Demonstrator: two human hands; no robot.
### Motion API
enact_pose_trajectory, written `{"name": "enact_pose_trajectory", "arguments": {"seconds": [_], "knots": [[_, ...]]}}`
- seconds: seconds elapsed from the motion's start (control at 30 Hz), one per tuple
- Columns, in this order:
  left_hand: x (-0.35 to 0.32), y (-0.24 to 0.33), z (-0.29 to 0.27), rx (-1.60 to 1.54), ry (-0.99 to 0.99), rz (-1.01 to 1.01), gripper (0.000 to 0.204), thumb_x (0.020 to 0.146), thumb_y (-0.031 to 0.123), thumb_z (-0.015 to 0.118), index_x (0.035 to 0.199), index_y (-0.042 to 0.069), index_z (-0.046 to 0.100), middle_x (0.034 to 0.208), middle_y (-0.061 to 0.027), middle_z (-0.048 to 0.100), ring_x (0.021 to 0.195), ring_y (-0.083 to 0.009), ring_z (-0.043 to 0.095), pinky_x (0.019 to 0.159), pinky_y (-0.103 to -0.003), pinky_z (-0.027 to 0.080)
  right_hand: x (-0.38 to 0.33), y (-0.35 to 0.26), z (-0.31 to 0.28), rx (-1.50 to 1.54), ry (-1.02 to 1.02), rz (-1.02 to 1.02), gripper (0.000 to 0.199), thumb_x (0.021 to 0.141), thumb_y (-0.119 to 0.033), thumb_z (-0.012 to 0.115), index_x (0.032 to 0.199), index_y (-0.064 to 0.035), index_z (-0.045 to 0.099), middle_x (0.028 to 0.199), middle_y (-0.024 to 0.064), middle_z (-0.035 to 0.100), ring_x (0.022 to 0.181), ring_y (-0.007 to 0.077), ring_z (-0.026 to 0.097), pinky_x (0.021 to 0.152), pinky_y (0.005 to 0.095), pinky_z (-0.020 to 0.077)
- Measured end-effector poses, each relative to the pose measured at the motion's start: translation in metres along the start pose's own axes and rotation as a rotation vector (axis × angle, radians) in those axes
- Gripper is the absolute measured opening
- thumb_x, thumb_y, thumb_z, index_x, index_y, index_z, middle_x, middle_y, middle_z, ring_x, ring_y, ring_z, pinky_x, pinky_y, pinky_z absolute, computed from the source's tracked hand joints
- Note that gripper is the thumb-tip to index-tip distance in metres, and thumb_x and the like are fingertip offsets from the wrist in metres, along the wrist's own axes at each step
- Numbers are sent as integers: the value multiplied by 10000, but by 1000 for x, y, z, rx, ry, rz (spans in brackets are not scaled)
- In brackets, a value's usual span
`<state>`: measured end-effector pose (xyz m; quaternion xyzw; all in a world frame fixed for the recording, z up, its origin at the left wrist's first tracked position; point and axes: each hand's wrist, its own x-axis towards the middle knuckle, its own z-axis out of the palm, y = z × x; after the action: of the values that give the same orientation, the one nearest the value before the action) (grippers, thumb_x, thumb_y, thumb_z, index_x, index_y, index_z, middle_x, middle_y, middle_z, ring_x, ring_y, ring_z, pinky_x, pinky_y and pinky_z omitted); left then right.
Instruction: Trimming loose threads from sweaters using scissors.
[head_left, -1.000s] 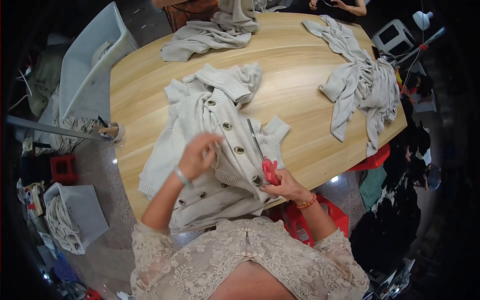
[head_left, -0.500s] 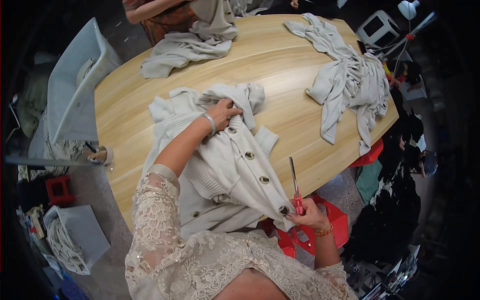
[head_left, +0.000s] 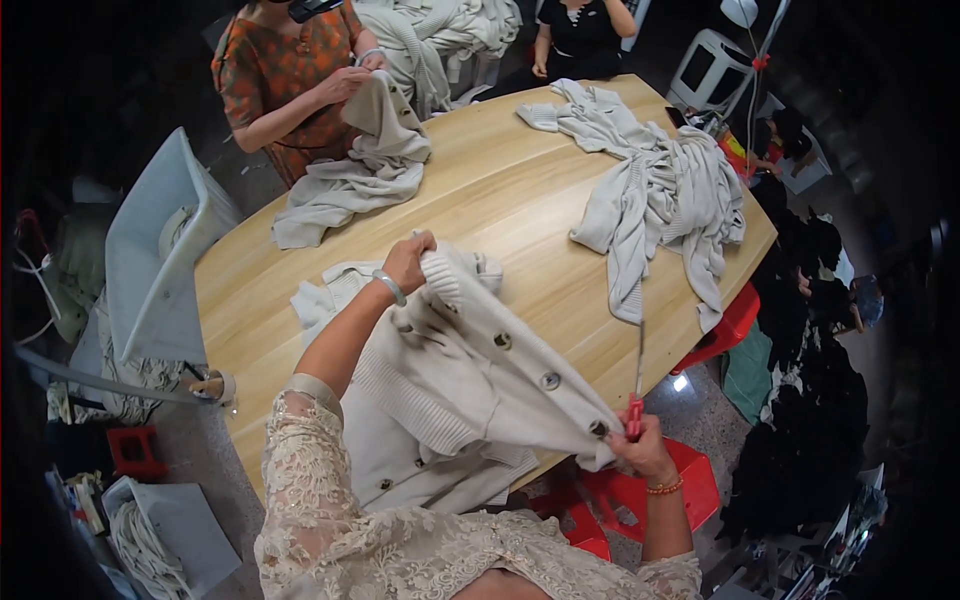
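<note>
A cream knit cardigan (head_left: 480, 370) with large dark buttons is stretched along its button band, partly lifted off the table. My left hand (head_left: 408, 262) is closed on the upper end of the band, by the ribbed edge. At the band's lower end, my right hand (head_left: 645, 452) pinches the corner beside a button. The same right hand also holds a red-handled tool (head_left: 635, 415) with a long thin metal shaft pointing up and away; its exact kind is unclear. The rest of the cardigan lies bunched on the wooden table (head_left: 490, 215) before me.
More cream knitwear (head_left: 660, 190) lies heaped at the table's right. Across from me, a person in an orange-patterned top (head_left: 285, 95) handles another cream garment (head_left: 375, 150). A white plastic bin (head_left: 165, 250) stands at the left; red stools (head_left: 650, 490) are near my right arm.
Both hands have pulled the button band straighter and raised it, the right hand shifting rightward. My view has tilted up, showing more of the people across the table.
</note>
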<state>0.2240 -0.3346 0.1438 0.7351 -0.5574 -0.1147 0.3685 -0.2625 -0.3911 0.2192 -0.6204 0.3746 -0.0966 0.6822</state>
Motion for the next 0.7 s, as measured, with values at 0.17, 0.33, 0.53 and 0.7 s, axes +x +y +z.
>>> {"name": "enact_pose_trajectory", "arguments": {"seconds": [0.17, 0.33, 0.53, 0.7], "knots": [[31, 110, -84, -260, 643, 285, 276, 735, 117, 721, 911, 48, 519, 722, -13, 516, 665, -125, 504, 638, -247, 430, 5, -30, -20, -75, 257, -327, 280, 778, -10, 624, 1052, 47, 629, 871, 19, 638, 679, 41, 541, 600, 188, 450], [17, 214, -146, 168, 689, 701, 414, 686, 77, 732, 1065, 70, 564, 804, -94, 585, 680, -215, 619, 590, -306, 494, 0, -66, -71, -640, 651, -737, 305, 742, 43, 531, 1037, 47, 607, 905, 74, 635, 916, 161, 595, 1007, 387, 339], [-38, 89, -49, 494, 168, -32, 243, 684, 124, 618, 924, 138, 576, 868, -114, 622, 842, -337, 608, 703, -397, 487, -41, -91, -96, -561, 657, -726, 239, 790, 23, 523, 1009, 40, 618, 874, 73, 639, 800, 135, 590, 780, 279, 461], [-46, 129, -31, 33, 512, -95, 205, 808, 216, 605, 960, 91, 549, 806, -181, 622, 831, -362, 626, 703, -385, 471, -51, -75, -109, -414, 605, -603, 216, 798, 7, 553, 998, 39, 626, 843, 59, 632, 776, 122, 583, 730, 265, 463]]}}
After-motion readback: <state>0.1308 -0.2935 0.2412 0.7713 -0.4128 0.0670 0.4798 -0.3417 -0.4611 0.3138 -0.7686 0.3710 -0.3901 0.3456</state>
